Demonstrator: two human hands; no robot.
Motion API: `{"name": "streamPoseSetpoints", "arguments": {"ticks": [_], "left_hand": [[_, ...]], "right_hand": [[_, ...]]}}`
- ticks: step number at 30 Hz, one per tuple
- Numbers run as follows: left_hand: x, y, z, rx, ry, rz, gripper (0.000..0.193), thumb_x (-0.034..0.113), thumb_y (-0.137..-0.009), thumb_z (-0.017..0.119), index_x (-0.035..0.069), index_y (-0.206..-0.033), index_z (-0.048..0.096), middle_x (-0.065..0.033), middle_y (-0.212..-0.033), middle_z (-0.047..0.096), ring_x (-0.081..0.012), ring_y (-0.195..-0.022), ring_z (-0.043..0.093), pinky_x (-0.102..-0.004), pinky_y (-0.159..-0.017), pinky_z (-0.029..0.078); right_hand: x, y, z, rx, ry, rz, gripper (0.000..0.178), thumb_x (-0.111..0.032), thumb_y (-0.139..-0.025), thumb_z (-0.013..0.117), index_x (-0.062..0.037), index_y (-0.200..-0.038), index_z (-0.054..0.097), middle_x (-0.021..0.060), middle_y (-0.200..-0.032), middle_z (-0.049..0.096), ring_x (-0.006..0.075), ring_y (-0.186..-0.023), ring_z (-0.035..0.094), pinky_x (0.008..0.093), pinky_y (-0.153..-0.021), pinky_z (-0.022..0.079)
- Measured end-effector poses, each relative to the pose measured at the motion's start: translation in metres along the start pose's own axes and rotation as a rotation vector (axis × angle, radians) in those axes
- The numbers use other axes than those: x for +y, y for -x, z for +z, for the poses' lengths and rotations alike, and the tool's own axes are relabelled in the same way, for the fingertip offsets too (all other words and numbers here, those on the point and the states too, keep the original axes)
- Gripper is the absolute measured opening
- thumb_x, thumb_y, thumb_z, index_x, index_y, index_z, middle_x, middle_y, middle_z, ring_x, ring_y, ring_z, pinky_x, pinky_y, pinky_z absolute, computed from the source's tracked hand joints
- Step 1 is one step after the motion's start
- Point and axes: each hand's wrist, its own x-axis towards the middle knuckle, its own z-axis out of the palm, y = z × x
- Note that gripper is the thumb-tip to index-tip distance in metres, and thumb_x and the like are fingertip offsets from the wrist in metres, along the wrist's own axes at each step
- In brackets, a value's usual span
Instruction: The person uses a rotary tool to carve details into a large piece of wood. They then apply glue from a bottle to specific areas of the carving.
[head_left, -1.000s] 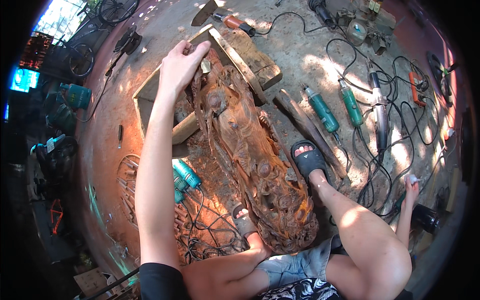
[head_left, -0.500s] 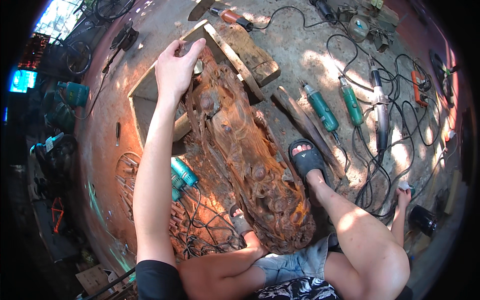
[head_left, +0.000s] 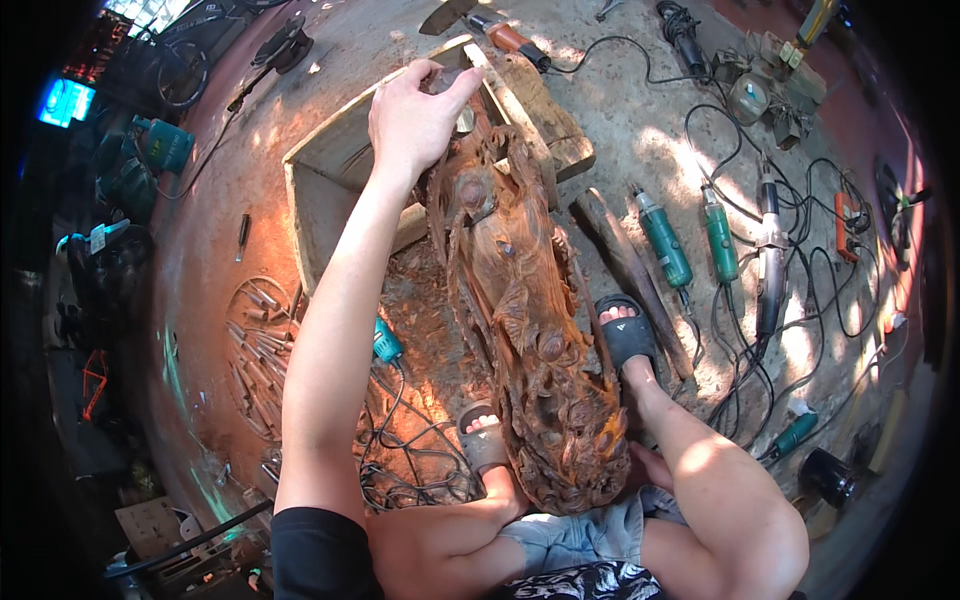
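A long reddish-brown wood carving [head_left: 525, 320], covered in knobs, hollows and raised shapes, leans lengthwise between my legs. Its far end rests at a wooden box [head_left: 345, 150], and its near end lies by my shorts. My left hand [head_left: 415, 115] is closed around the far tip, thumb on one side and fingers on the other. Low on the right, my right hand [head_left: 652, 468] is against the carving's near end. Its fingers are hidden behind the wood and my thigh. A green power tool [head_left: 795, 435] lies on the floor right of my leg.
Green die grinders [head_left: 664, 240] and a grey grinder [head_left: 770, 260] lie right amid tangled black cords. A wooden stick [head_left: 632, 280] is beside my right sandal [head_left: 625, 335]. Several chisels [head_left: 255, 365] fill a round tray at left, near a teal tool [head_left: 387, 342].
My right hand has left the green tool at far right and come to the carving's near end. The view has shifted, and the carving appears slightly more upright. My left hand keeps its hold.
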Motion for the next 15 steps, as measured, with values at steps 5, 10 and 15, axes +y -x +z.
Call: {"name": "streamPoseSetpoints", "arguments": {"ticks": [5,10,15], "left_hand": [[0.007,0.003,0.000,-0.016,0.067,-0.010,0.068,0.068,-0.082,0.076,0.008,-0.114,0.080,-0.0108,-0.087,0.079,-0.0255,-0.090,0.077,-0.0405,-0.089,0.056],[-0.009,-0.002,-0.003,-0.075,0.228,-0.043,0.058,0.059,-0.083,0.082,0.007,-0.106,0.081,-0.0066,-0.081,0.076,-0.0179,-0.079,0.071,-0.0343,-0.081,0.054],[-0.023,0.002,-0.011,-0.083,0.449,-0.119,0.042,0.041,-0.086,0.089,0.003,-0.099,0.081,-0.0015,-0.088,0.075,-0.0108,-0.082,0.065,-0.0281,-0.079,0.051]], "right_hand": [[-0.002,0.020,-0.001,-0.009,-0.022,0.043,0.054,-0.014,-0.102,0.067,-0.0097,-0.150,0.045,0.0113,-0.135,0.065,0.0257,-0.114,0.068,0.0477,-0.099,0.054],[-0.010,0.042,0.017,-0.081,-0.114,0.102,0.054,-0.014,-0.101,0.067,-0.0107,-0.150,0.044,0.0120,-0.134,0.066,0.0269,-0.112,0.070,0.0496,-0.098,0.055],[-0.027,0.067,0.045,-0.194,-0.239,0.160,0.054,-0.014,-0.101,0.067,-0.0117,-0.150,0.044,0.0127,-0.134,0.066,0.0281,-0.110,0.071,0.0515,-0.096,0.056]]}}
